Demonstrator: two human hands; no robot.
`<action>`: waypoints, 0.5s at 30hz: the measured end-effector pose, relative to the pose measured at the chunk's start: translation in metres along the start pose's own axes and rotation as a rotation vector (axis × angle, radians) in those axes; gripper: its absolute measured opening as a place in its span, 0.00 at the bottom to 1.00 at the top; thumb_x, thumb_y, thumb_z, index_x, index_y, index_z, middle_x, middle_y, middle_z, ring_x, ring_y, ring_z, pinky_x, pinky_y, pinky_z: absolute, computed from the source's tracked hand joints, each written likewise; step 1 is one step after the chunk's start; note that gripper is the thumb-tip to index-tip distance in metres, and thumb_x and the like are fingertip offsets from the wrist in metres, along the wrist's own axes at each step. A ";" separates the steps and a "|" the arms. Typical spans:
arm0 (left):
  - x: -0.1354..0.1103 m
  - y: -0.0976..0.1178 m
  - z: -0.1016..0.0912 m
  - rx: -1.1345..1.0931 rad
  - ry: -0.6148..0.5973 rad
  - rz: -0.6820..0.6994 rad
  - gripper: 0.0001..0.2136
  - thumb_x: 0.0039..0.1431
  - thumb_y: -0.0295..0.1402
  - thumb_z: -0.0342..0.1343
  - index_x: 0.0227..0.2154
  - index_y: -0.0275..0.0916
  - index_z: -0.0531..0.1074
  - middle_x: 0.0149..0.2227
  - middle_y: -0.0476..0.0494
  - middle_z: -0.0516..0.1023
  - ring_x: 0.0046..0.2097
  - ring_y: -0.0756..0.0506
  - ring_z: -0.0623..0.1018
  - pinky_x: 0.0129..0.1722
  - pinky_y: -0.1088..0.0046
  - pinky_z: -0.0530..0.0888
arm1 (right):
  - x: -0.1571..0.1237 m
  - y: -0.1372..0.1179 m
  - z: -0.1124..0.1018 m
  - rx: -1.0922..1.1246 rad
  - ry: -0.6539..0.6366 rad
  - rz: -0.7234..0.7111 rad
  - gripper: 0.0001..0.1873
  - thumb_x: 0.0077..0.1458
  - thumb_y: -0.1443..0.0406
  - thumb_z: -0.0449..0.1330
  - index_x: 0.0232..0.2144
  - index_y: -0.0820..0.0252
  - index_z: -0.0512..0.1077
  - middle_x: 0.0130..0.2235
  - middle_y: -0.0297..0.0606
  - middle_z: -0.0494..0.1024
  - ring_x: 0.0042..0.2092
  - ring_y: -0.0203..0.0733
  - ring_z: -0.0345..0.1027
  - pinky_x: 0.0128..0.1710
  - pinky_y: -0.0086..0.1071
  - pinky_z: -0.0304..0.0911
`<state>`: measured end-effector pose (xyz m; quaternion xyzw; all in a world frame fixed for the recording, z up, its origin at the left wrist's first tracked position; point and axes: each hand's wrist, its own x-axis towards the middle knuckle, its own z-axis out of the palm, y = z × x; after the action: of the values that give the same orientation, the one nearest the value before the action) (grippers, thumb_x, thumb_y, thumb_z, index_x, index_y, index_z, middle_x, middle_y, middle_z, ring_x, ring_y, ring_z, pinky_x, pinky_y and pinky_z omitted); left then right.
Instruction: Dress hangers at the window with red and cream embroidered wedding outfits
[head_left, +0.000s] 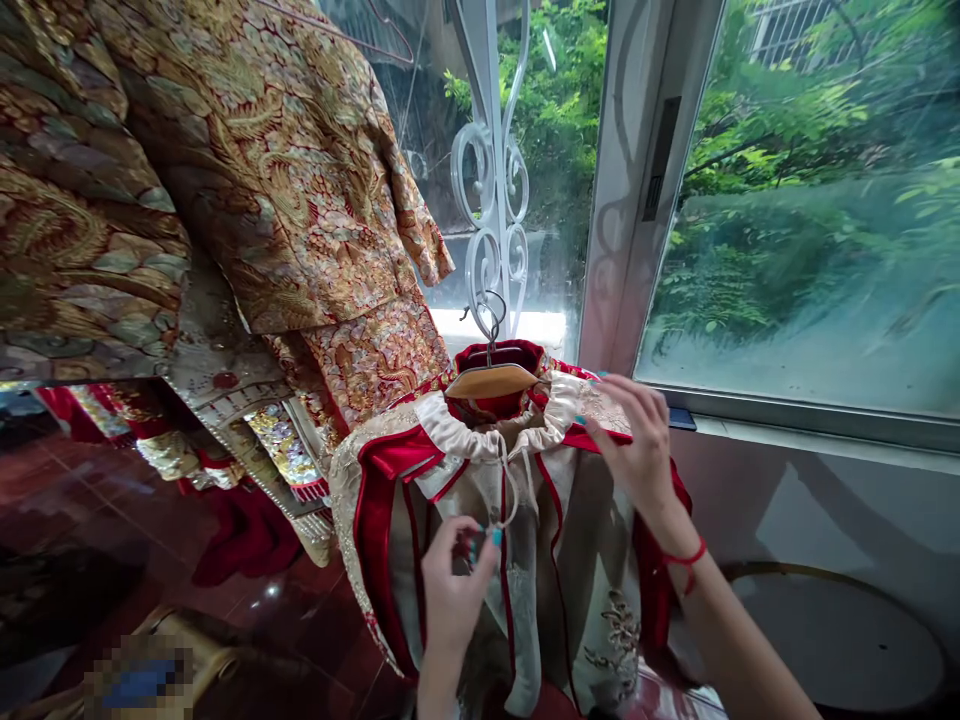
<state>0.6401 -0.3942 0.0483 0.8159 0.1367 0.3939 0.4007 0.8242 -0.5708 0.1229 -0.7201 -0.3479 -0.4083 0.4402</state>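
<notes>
A white and red garment (525, 590) with a gathered cream collar (562, 400) hangs in front of me. It has red piping and a beaded flower motif low on its right side. A wooden hanger (491, 381) shows in its neck opening. My left hand (455, 575) is in front of the chest, thumb and forefinger closed on the end of a thin cream drawstring (513, 495) from the collar. My right hand (636, 440) is at the right shoulder beside the collar, fingers stretched and apart, holding nothing that I can see.
Gold and red brocade jackets (315, 190) hang on the left, with more embroidered garments (161, 440) below. Behind the hanger stands a white scrolled metal frame (491, 180). A window (810, 280) and its sill (825, 435) are at the right. A round gold-rimmed object (810, 640) is lower right.
</notes>
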 end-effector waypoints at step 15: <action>0.146 -0.036 -0.067 0.633 0.282 0.102 0.24 0.46 0.51 0.61 0.40 0.39 0.72 0.40 0.38 0.78 0.44 0.34 0.76 0.48 0.58 0.68 | 0.028 0.071 0.012 -0.041 -0.410 0.262 0.13 0.51 0.58 0.63 0.38 0.56 0.71 0.28 0.34 0.76 0.29 0.42 0.68 0.30 0.31 0.57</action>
<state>0.6888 -0.2560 0.1237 0.8430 0.2653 0.4602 0.0847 0.9005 -0.5822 0.1202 -0.8356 -0.3251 -0.2000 0.3950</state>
